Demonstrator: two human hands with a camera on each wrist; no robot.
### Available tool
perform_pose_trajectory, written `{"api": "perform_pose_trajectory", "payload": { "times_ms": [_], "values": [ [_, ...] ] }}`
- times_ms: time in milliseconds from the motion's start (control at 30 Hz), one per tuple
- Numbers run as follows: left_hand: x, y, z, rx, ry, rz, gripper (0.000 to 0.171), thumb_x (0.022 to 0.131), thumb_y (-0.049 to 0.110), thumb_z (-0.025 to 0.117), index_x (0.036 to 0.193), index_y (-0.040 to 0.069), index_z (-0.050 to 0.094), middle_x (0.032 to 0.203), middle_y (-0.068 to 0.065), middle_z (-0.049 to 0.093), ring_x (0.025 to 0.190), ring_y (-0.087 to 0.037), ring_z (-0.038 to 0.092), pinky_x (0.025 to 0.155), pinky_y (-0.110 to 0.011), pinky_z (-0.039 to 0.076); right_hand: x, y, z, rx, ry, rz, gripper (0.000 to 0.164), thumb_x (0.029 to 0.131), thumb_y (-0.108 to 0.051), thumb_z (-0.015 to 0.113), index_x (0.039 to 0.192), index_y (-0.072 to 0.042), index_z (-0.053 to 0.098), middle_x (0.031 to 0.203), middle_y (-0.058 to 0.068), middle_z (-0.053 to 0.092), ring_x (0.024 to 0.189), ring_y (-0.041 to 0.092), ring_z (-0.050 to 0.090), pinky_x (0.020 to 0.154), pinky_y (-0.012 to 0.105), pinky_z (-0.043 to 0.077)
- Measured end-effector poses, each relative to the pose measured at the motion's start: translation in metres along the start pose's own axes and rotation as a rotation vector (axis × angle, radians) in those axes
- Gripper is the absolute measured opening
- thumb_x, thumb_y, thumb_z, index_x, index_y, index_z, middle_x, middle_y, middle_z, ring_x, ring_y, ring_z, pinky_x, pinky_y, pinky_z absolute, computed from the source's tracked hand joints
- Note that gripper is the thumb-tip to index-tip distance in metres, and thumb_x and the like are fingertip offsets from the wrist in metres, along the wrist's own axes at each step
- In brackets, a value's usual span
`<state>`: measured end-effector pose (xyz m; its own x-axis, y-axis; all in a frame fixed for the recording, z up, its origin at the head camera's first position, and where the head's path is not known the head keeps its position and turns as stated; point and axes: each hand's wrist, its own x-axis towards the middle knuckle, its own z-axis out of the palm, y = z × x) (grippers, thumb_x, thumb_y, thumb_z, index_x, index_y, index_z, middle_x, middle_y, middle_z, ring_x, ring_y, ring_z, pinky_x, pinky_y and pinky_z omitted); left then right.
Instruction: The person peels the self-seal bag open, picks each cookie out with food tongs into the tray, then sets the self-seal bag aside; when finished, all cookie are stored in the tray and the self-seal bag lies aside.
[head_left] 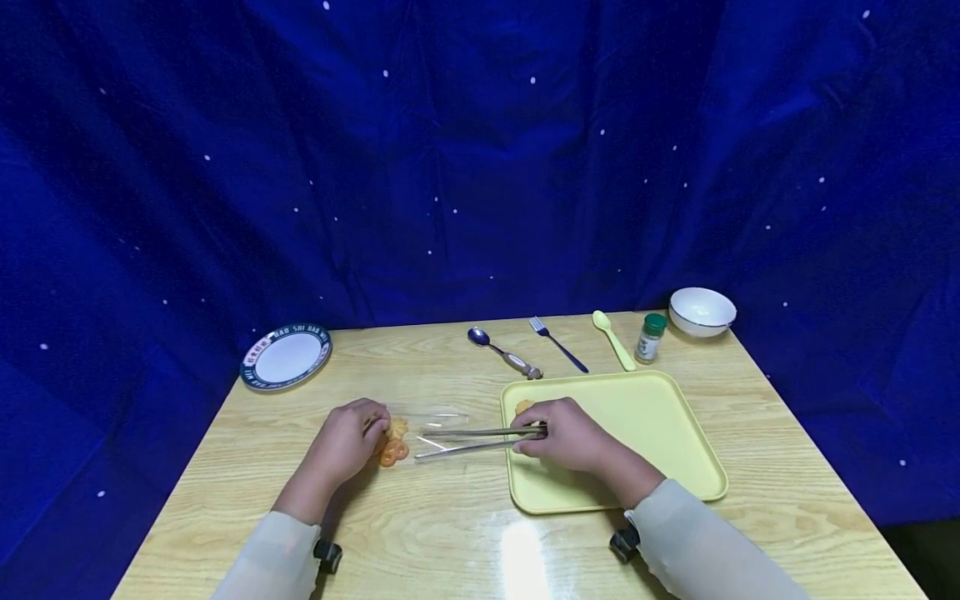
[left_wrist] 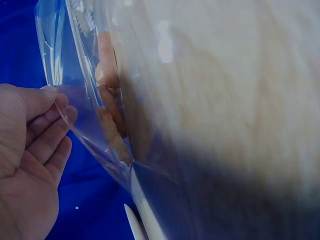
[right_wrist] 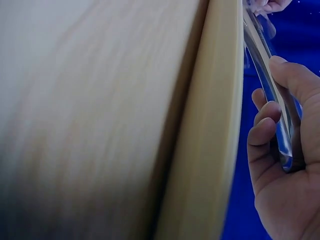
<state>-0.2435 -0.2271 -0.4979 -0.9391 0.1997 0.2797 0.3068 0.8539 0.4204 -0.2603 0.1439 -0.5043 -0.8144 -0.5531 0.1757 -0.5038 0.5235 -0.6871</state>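
Note:
My left hand (head_left: 347,439) pinches the edge of a clear plastic bag (left_wrist: 82,112) between thumb and fingers. Inside lie a yellowish flower-shaped snack (head_left: 397,428) and an orange pretzel-shaped snack (head_left: 393,453), low over the wood at left of centre. Metal tongs (head_left: 468,450) are gripped by my right hand (head_left: 568,440), their two arms spread apart and pointing left. The tips overlap the bag in the head view, a short way from the snacks. Beneath the right hand is a pale yellow tray (head_left: 645,417), with another yellowish snack (head_left: 524,406) near its left side, partly hidden by that hand.
A dark-rimmed plate (head_left: 288,358) stands at the back left. Behind the tray lie a metal spoon (head_left: 495,347), a fork (head_left: 558,343) and a yellow spoon (head_left: 615,342). A green-capped shaker (head_left: 650,337) and a white bowl (head_left: 702,312) occupy the back right, before a blue curtain (head_left: 480,167).

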Motion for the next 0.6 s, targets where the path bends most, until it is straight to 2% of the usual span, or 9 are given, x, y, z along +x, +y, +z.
{"api": "perform_pose_trajectory", "payload": {
  "times_ms": [100, 233, 600],
  "values": [
    [0.0, -0.001, 0.0, -0.007, 0.01, 0.006, 0.004, 0.098, 0.011, 0.069, 0.097, 0.011, 0.073, 0.113, -0.008, 0.074, 0.109, -0.027, 0.07, 0.093, -0.045, 0.058, 0.004, -0.003, 0.005, -0.007, 0.002, -0.011, 0.024, 0.086, -0.023, 0.084, 0.108, -0.015, 0.079, 0.104, 0.0, 0.077, 0.09, 0.015, 0.069, 0.08, 0.027, 0.055],
    [0.0, -0.002, 0.0, -0.016, 0.012, 0.009, 0.005, 0.098, 0.011, 0.069, 0.098, 0.01, 0.073, 0.112, -0.008, 0.074, 0.108, -0.028, 0.07, 0.093, -0.046, 0.058, 0.009, -0.006, 0.01, -0.06, 0.002, -0.023, 0.025, 0.086, -0.027, 0.084, 0.109, -0.019, 0.079, 0.106, -0.007, 0.076, 0.101, 0.011, 0.07, 0.089, 0.03, 0.056],
    [0.001, -0.003, -0.001, -0.016, -0.011, -0.017, 0.006, 0.1, 0.013, 0.066, 0.098, 0.011, 0.072, 0.101, -0.003, 0.073, 0.091, -0.018, 0.067, 0.08, -0.04, 0.057, 0.015, -0.013, 0.02, -0.101, -0.008, -0.019, 0.026, 0.086, -0.029, 0.084, 0.11, -0.021, 0.079, 0.107, -0.01, 0.077, 0.102, 0.007, 0.069, 0.092, 0.031, 0.056]
  ]
}}
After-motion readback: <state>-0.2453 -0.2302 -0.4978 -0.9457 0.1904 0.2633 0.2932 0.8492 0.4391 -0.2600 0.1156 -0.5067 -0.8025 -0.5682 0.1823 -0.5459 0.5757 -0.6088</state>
